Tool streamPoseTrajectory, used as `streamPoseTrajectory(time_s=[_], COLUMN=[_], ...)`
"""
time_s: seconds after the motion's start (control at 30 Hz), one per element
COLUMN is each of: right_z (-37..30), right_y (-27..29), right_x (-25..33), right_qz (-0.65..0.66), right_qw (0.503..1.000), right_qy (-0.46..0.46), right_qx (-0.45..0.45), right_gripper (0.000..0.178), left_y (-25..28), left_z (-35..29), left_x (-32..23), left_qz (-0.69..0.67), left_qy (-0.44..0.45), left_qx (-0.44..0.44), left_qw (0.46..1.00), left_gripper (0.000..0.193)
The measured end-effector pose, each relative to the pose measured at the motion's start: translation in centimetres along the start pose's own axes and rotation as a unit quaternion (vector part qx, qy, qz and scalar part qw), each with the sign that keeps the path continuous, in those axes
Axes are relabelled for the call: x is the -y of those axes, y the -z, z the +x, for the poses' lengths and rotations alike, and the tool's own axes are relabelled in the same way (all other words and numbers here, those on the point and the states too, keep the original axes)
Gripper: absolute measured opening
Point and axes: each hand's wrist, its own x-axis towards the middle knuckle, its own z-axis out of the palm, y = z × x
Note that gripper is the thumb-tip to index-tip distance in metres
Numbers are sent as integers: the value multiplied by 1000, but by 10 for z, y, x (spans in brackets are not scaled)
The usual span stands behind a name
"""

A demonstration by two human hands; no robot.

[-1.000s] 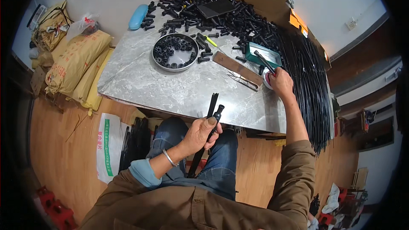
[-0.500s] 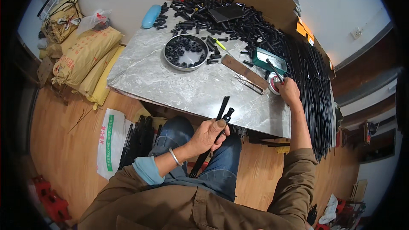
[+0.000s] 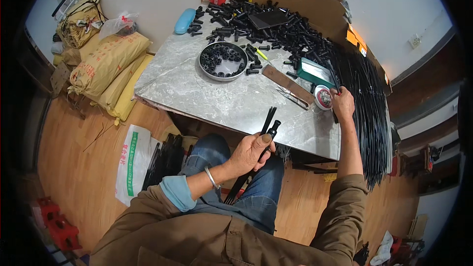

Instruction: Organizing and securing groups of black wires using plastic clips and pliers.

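My left hand [image 3: 252,153] is closed around a bundle of thin black rods [image 3: 270,117] and a short black tubular piece with a flared tip [image 3: 274,128], above my lap by the table's near edge. At the table's right side, my right hand [image 3: 344,105] is closed on a slim dark stick-like tool [image 3: 335,76] that points up and away; its exact kind is unclear. Just left of that hand is a small round white tub [image 3: 323,97] with reddish, speckled contents. A green rectangular box [image 3: 315,72] lies beyond it.
Tweezers [image 3: 294,98] and a brown wooden bar [image 3: 287,83] lie left of the tub. A round metal bowl [image 3: 203,71] holds black rings. Many black tubular pieces [image 3: 300,34] cover the far table. Long black rods [image 3: 369,113] hang over the right edge.
My right hand has shifted slightly right, off the white tub, and the dark tool now stands more steeply. The whole view has shifted a little. My left hand keeps its grip.
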Motion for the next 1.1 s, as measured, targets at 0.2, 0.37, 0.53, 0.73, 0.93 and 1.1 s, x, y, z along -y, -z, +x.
streamPoseTrajectory(time_s=[0.2,0.37,0.53,0.73,0.93,1.1], right_z=[-53,-174,-244,-256,-264,-264], right_y=[18,6,7,15,19,21], right_x=[12,66,98,112,120,120], right_qz=[558,769,799,781,731,712], right_qw=[795,531,508,554,637,664], right_qy=[-112,-134,-132,-109,-125,-106], right_qx=[212,330,292,268,212,202], right_gripper=[29,28,30,28,29,30], left_y=[-10,-8,-17,-21,-22,-22], left_z=[-14,-33,-43,-48,-49,-47], left_x=[-4,-8,-10,-9,-11,-11], left_qz=[-10,37,69,84,108,112], left_qy=[-35,-97,-148,-156,-159,-165], left_qx=[-42,-115,-98,-124,-139,-141], left_qw=[998,988,982,976,972,970], left_gripper=[56,53,54,51,48,49])
